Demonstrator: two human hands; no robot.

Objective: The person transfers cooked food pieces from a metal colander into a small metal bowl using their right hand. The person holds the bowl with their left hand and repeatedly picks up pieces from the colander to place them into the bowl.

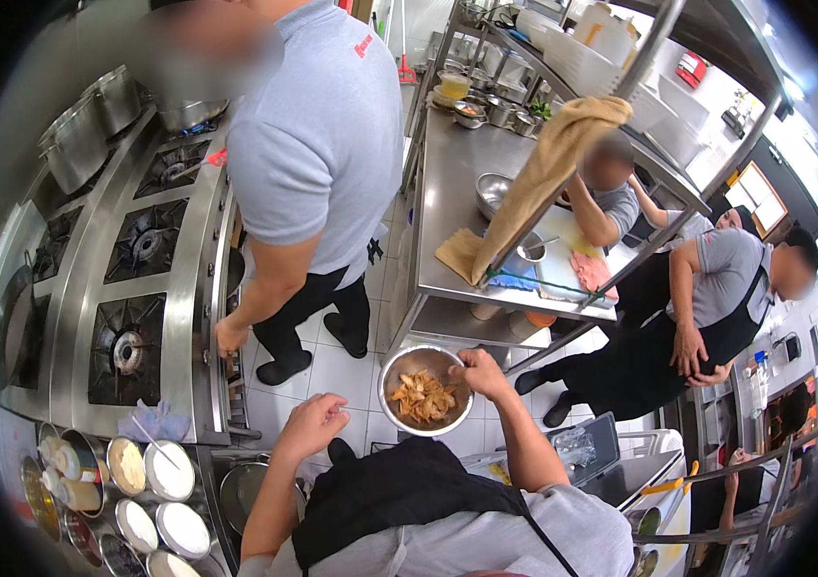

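A round stainless steel bowl point(386, 375) is held by its right rim in my right hand point(481, 371), out in front of my black apron. Browned sliced food pieces point(423, 397), perhaps chicken, lie in the bowl. My left hand point(316, 422) hangs in the air to the left of the bowl, fingers loosely bent, holding nothing. White floor tiles show beneath both hands.
A gas range point(171, 317) runs along the left, with large steel pots point(77, 148) at its back. A co-worker point(315, 130) stands beside it. Ahead is a steel worktable point(445, 209); other people stand right of it. Containers of white contents point(184, 530) sit at lower left.
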